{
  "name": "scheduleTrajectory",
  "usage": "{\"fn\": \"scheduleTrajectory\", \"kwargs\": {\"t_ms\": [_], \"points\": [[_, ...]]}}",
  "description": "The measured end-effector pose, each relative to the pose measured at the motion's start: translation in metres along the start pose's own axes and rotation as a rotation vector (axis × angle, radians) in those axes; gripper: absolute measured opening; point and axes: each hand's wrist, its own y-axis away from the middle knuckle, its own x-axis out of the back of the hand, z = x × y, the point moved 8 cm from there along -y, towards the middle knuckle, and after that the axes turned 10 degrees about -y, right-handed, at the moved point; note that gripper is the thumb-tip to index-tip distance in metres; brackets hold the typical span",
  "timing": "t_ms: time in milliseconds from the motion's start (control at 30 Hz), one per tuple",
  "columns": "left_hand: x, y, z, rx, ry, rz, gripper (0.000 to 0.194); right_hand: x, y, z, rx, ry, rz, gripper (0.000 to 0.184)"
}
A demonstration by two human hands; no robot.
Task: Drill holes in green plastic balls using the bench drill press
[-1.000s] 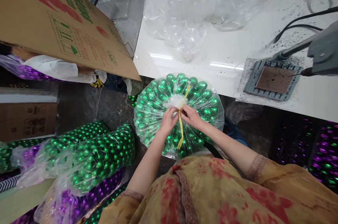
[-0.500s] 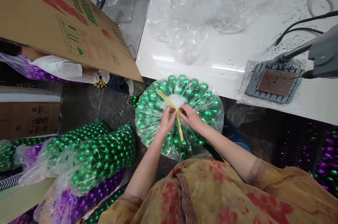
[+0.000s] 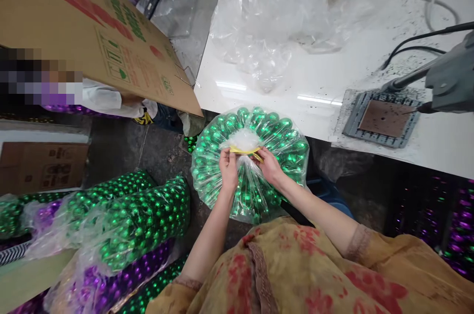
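Observation:
A round clear plastic bag (image 3: 207, 176) full of shiny green baubles stands in front of me, its mouth gathered at the middle. A yellow ribbon (image 3: 245, 151) lies across the gathered neck. My left hand (image 3: 228, 166) pinches the ribbon's left part between thumb and fingers. On the other side, my right hand (image 3: 269, 166) is closed on the ribbon's right part, where a short tail shows by the fingers. Whitish bunched plastic (image 3: 244, 137) sticks up just beyond the ribbon.
A white table (image 3: 274, 101) holds crumpled clear plastic (image 3: 259, 52) and a drill-press-like machine (image 3: 448, 77) at right. A large cardboard box (image 3: 122, 42) stands at left, with a person (image 3: 107, 97) partly behind it. Bags of green baubles (image 3: 148, 215) lie lower left.
The yellow ribbon, earlier crossed with two long loose ends, now stretches sideways between my hands. My hands have moved farther apart.

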Motion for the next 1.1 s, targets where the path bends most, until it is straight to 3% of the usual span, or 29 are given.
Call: {"fn": "scheduleTrajectory", "kwargs": {"t_ms": [133, 233, 400, 467, 567, 667, 767, 867, 933, 1000, 1100], "points": [[0.012, 0.0, 0.007, 0.039, 0.07, 0.008, 0.041, -0.001, -0.009, -0.016, -0.014, -0.056, -0.019, 0.038], [0.009, 0.005, 0.016, 0.059, 0.02, -0.144, 0.045, -0.015, -0.021, -0.04, -0.017, -0.001, -0.092, 0.045], [-0.006, 0.034, 0.03, -0.054, -0.293, -0.496, 0.035, -0.087, -0.014, -0.082, -0.134, 0.236, -0.464, 0.042], [0.001, 0.036, 0.033, -0.097, -0.287, -0.429, 0.036, -0.119, 0.011, -0.093, -0.105, 0.408, -0.676, 0.036], [0.026, 0.026, 0.036, -0.076, -0.117, -0.161, 0.038, -0.142, 0.067, -0.096, 0.145, 0.746, -0.953, 0.035], [0.038, 0.018, 0.043, -0.082, -0.12, -0.087, 0.034, -0.119, 0.113, -0.079, 0.353, 1.007, -0.982, 0.028], [0.039, 0.015, 0.056, -0.156, -0.244, -0.117, 0.028, -0.072, 0.138, -0.057, 0.337, 1.113, -0.99, 0.032], [0.029, 0.02, 0.055, -0.163, -0.332, -0.261, 0.027, -0.025, 0.129, -0.054, 0.227, 1.012, -0.786, 0.036], [0.028, 0.023, 0.047, -0.089, -0.297, -0.266, 0.03, -0.006, 0.12, -0.057, 0.159, 0.899, -0.632, 0.042], [0.032, 0.025, 0.042, -0.039, -0.257, -0.202, 0.034, -0.006, 0.12, -0.058, 0.127, 0.803, -0.574, 0.045], [0.028, 0.033, 0.046, -0.089, -0.321, -0.235, 0.03, -0.036, 0.135, -0.063, 0.182, 0.663, -0.629, 0.042]]}}
